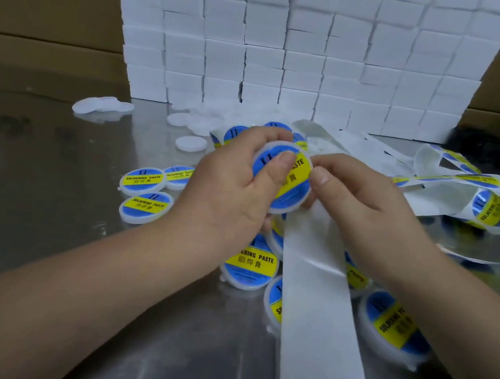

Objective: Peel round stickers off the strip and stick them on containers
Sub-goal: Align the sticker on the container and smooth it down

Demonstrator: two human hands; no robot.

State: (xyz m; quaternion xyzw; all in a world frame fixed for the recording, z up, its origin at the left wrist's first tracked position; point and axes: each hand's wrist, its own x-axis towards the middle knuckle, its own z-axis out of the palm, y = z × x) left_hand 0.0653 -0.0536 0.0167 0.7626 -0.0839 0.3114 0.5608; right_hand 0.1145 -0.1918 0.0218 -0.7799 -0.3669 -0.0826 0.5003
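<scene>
Pressing the round sticker (300, 172) onto the white container (304, 200), I am holding that container up off the surface in my left hand (236, 187), fingers curled round its rim and thumb lying across the blue half of the label. My right hand (363, 210) is pinching the sticker's right edge. The bare backing strip (315, 309), falling away toward me, seems to be caught under the same fingers, though the view there is crowded.

To do this well, I am judging that the label should sit centred inside the rim and be smoothed from the middle outward, so no bubble or lifted edge is left.

Around my hands, labelled containers (143, 180) are lying face up on the shiny metal surface (44, 242). Plain white ones (191, 144) are waiting further back, and a tangled loaded strip (491, 208) is trailing off to the right. A wall of white boxes (292, 51) is standing behind, with brown cartons (42, 19) on both sides.
</scene>
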